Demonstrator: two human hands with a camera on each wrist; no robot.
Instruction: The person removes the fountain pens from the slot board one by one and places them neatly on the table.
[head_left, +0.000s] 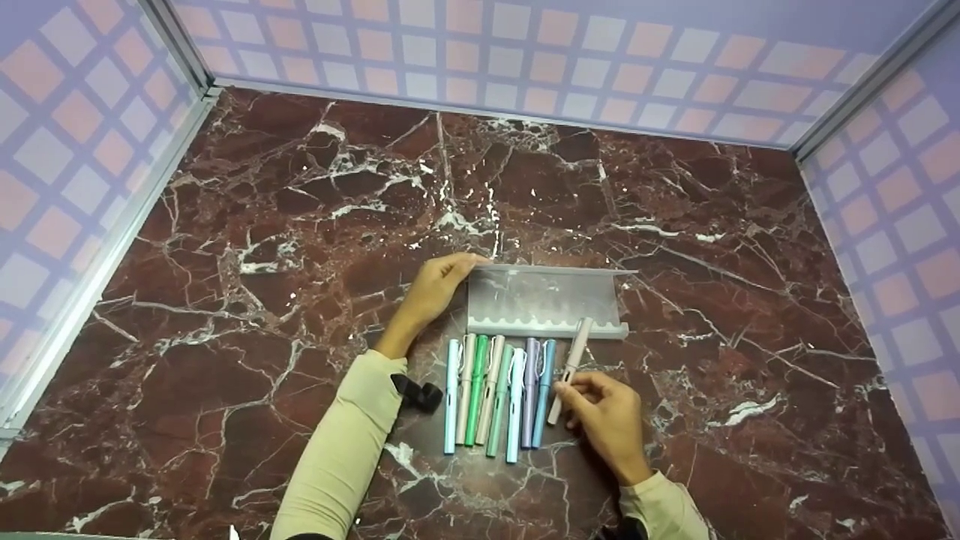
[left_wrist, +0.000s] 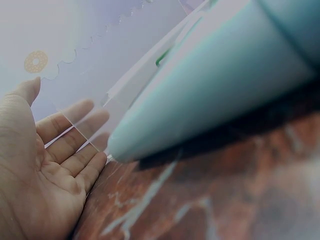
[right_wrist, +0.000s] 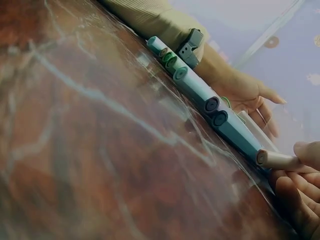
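A clear pen rack (head_left: 541,296) with a scalloped front edge stands on the marble-patterned table. My left hand (head_left: 435,289) is at its back left corner; in the left wrist view, its fingers (left_wrist: 70,142) extend fairly straight behind the clear panel. Between thumb and fingers, my right hand (head_left: 609,424) pinches a greyish-pink pen (head_left: 578,343), whose upper end overlaps the rack's front right edge. Left of it, several pens lie side by side, among them a pale blue pen (head_left: 450,397), a green pen (head_left: 476,394), a purple pen (head_left: 530,390) and a blue pen (head_left: 545,394).
The dark red marble-patterned table (head_left: 337,217) is bounded by checkered panels, including a back wall (head_left: 517,52). A black wrist mount (head_left: 417,394) sits on my left sleeve, close to the row of pens.
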